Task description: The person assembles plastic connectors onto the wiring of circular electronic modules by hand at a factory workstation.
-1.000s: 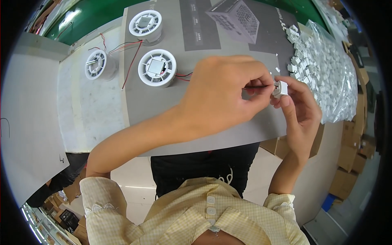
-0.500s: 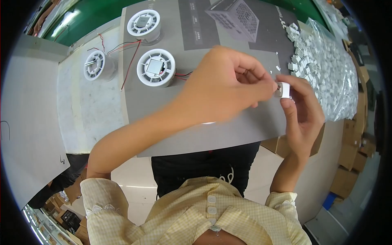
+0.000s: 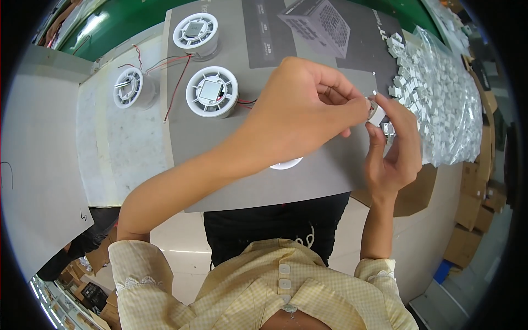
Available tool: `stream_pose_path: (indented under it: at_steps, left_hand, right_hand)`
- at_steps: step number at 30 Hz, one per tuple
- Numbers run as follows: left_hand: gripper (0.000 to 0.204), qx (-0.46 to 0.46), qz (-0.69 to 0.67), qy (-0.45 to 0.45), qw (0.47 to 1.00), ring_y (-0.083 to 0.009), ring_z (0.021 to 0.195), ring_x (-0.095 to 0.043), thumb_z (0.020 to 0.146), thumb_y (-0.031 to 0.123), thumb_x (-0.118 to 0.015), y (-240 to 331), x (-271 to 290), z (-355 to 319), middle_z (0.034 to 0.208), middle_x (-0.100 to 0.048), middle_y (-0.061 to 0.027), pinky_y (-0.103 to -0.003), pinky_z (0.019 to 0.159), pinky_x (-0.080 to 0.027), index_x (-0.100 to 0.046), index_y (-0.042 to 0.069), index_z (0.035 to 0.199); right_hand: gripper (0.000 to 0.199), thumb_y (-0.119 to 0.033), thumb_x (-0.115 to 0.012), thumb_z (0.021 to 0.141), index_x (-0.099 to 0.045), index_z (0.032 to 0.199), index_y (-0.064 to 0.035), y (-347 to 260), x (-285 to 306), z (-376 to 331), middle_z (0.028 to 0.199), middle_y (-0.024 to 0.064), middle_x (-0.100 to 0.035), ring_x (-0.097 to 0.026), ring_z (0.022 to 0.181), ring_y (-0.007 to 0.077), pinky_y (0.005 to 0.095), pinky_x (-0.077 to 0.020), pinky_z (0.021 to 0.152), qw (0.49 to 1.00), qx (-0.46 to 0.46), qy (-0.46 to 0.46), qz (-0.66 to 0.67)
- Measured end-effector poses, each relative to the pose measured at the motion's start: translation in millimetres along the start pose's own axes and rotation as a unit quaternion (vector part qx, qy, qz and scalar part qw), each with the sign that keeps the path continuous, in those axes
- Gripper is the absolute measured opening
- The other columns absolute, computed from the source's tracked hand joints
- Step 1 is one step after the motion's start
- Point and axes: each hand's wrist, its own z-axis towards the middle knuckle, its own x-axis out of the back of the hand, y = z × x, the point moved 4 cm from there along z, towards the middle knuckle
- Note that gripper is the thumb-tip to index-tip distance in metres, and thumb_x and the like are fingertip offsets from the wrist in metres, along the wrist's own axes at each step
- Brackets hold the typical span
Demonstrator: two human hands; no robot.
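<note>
Three round white fan parts [image 3: 212, 91] with red and black wires on a grey mat [image 3: 308, 176], a dark box with holes [image 3: 322, 19] at the back, brown cardboard boxes [image 3: 476, 206] on the floor, green counter edge [image 3: 126, 22]
</note>
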Motion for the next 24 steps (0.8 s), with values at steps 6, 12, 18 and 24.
stream_pose_path:
  at_steps: [6, 12, 18, 24]
  left_hand:
    - [0.02, -0.012, -0.011, -0.05, 0.999, -0.0084, 0.069, -0.064, 0.088, 0.014, -0.075, -1.2, 4.2, 3.6, 0.08, -0.07, -0.0053, -0.02, 0.063, -0.049, -0.073, -0.003, 0.098]
    - [0.018, -0.033, 0.053, -0.019, 0.998, -0.0081, 0.07, -0.064, 0.087, 0.012, -0.075, 1.5, 1.1, 3.0, 0.078, -0.07, -0.004, -0.021, 0.065, -0.049, -0.074, -0.002, 0.097]
    - [0.015, -0.14, 0.159, 0.016, 0.977, -0.0081, 0.071, -0.064, 0.086, 0.01, -0.076, 8.2, -0.7, 0.5, 0.076, -0.071, -0.0043, -0.023, 0.069, -0.051, -0.074, -0.002, 0.094]
    - [0.012, -0.083, 0.065, -0.023, 0.994, -0.0082, 0.074, -0.066, 0.084, 0.008, -0.076, 3.7, 0.8, 2.4, 0.077, -0.073, -0.0051, -0.024, 0.069, -0.052, -0.073, -0.002, 0.091]
  right_hand:
    - [0.027, 0.001, -0.064, 0.093, -0.063, 0.118, 0.0081, 6.3, -2.9, -7.6, 0.114, 0.0151, -0.067, -0.065, 0.101, 0.02, 0.0317, -0.0525, 0.091, 0.957, -0.206, -0.015, 0.203]
    - [0.026, -0.007, -0.062, 0.097, -0.064, 0.118, 0.008, 4.5, 0.3, -4.6, 0.107, 0.0141, -0.068, -0.065, 0.097, 0.0178, 0.0303, -0.0524, 0.088, 0.936, -0.253, -0.024, 0.243]
    - [0.035, -0.024, -0.057, 0.102, -0.065, 0.114, 0.008, 14.5, -5.2, -6.8, 0.095, 0.0117, -0.07, -0.066, 0.084, 0.0165, 0.0292, -0.0517, 0.077, 0.845, -0.367, -0.068, 0.384]
    - [0.04, -0.029, -0.058, 0.101, -0.062, 0.116, 0.0077, 15.3, -5.7, -9.1, 0.097, 0.0101, -0.067, -0.063, 0.084, 0.0155, 0.0294, -0.0494, 0.078, 0.838, -0.376, -0.098, 0.384]
